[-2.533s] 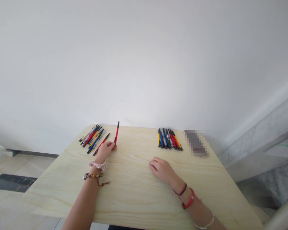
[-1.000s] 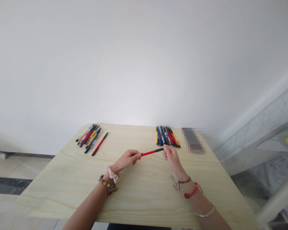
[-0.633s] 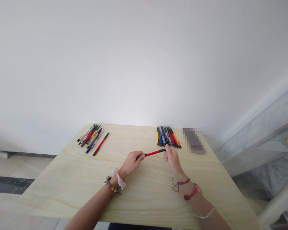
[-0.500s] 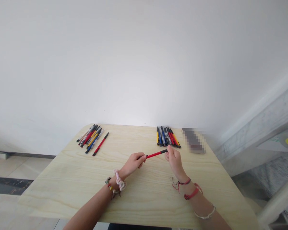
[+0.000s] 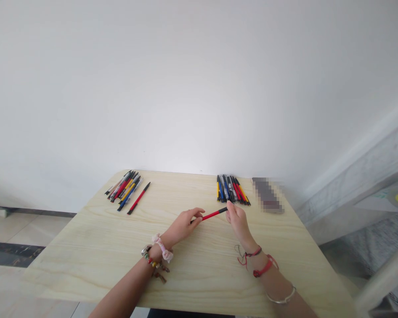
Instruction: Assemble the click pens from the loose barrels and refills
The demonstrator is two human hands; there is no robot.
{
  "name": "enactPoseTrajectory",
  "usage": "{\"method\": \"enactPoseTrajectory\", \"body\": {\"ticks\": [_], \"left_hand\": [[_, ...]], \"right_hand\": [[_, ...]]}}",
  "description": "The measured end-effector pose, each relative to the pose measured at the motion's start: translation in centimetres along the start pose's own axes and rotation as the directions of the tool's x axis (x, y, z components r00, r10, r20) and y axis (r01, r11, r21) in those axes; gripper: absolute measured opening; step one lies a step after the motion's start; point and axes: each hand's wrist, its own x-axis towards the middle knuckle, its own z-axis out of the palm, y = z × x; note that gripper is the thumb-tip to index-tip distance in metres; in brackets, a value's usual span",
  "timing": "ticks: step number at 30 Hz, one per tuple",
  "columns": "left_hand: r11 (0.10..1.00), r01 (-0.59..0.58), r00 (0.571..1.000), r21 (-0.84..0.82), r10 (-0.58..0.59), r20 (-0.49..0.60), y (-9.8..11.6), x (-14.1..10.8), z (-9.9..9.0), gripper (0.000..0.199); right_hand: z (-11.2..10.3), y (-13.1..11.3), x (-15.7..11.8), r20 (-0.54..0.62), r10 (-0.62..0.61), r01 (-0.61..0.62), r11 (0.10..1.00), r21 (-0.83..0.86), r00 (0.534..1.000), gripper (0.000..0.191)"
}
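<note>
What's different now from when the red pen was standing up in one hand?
The left hand has carried the red pen rightward and tipped it over sideways. The right hand has moved forward and pinched its black tip end. The left hand has since opened somewhat. The left pen pile, the loose red pen and the right pen row stayed put.
</note>
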Motion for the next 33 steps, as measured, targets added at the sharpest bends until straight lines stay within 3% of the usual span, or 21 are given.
{"method": "enactPoseTrajectory", "body": {"ticks": [3,5,7,9,12,14,16,18,20,23,26,29,33], "left_hand": [[0.925,-0.106,0.991,0.364,0.128,-0.035,0.2,0.1,1.1,0.029],[0.889,-0.082,0.993,0.450,0.111,-0.038,0.3,0.3,1.9,0.026],[0.906,-0.028,0.998,0.422,0.050,-0.040,0.4,0.4,2.3,0.027],[0.953,0.011,1.000,0.302,-0.007,-0.013,0.5,0.4,2.2,0.027],[0.997,0.078,0.993,-0.003,-0.078,0.084,0.8,0.2,1.6,0.027],[0.949,0.163,0.973,-0.270,-0.109,0.201,1.0,-0.1,1.1,0.031],[0.833,0.258,0.934,-0.489,-0.086,0.347,1.0,-0.4,0.6,0.036],[0.743,0.327,0.889,-0.584,-0.031,0.457,0.7,-0.6,0.0,0.040],[0.746,0.322,0.882,-0.583,-0.012,0.471,0.2,-0.5,-0.5,0.042],[0.879,0.187,0.948,-0.439,-0.045,0.314,-0.5,-0.1,-0.9,0.037],[0.998,0.038,0.994,-0.044,-0.033,0.103,-0.9,0.3,-0.7,0.029],[0.929,-0.046,0.998,0.368,0.061,-0.028,-1.0,0.4,-0.4,0.024],[0.850,-0.083,0.996,0.520,0.093,0.005,-1.3,0.4,-0.2,0.024]], "right_hand": [[1.1,0.4,-0.3,0.003,0.018,-0.018,0.999,-0.044,1.000,0.049],[1.5,0.3,-0.6,0.014,0.018,-0.016,0.997,-0.081,1.000,0.049],[1.8,0.1,-0.9,0.038,0.016,-0.012,0.994,-0.109,0.999,0.050],[1.9,-0.1,-1.2,0.063,0.014,-0.007,0.993,-0.114,0.998,0.050],[1.8,-0.2,-1.8,0.072,-0.005,0.011,0.996,-0.084,0.997,0.049],[1.6,-0.5,-2.3,0.080,-0.044,0.049,0.997,-0.059,0.996,0.048],[1.3,-1.0,-2.6,0.122,-0.100,0.105,0.994,-0.034,0.987,0.047],[0.7,-1.6,-2.5,0.216,-0.160,0.164,0.987,0.001,0.963,0.047],[0.2,-1.9,-2.0,0.349,-0.201,0.195,0.979,0.052,0.915,0.043],[-0.3,-1.7,-0.8,0.481,-0.139,0.118,0.990,0.073,0.866,0.032],[-0.3,-0.8,-0.1,0.429,-0.036,0.048,0.999,-0.019,0.903,0.033],[0.0,-0.1,0.0,0.364,-0.032,0.080,0.990,-0.117,0.931,0.030],[0.1,0.1,0.0,0.373,-0.119,0.169,0.980,-0.105,0.920,0.013]]}}
